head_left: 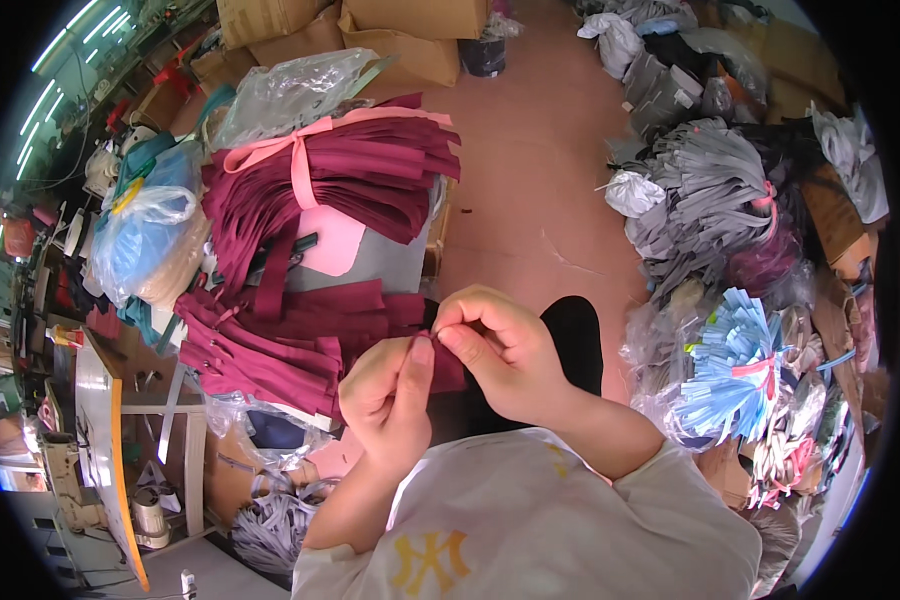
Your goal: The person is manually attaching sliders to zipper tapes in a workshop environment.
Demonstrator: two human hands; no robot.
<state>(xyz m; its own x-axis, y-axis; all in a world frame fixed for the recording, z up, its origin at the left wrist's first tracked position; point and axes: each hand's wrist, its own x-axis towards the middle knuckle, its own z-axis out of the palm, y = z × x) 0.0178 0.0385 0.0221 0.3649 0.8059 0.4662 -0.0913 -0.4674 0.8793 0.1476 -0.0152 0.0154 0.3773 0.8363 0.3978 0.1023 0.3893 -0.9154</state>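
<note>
Left hand (385, 398) and right hand (508, 358) pinched close together on maroon cloth (449, 368) above the lap (475, 415).
The cloth looks light, soft and floppy, likely best pinched by its edge; to the left lie loose strips (260, 350), and beyond them a tied bundle (370, 165) on the table (395, 268).

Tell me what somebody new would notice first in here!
Probably the big dark red bundle of strips, tied with a pink band, in the upper left. Then the left hand and right hand, pinched close together near the middle. On the right, a bright blue bundle pops out below grey strips.
</note>
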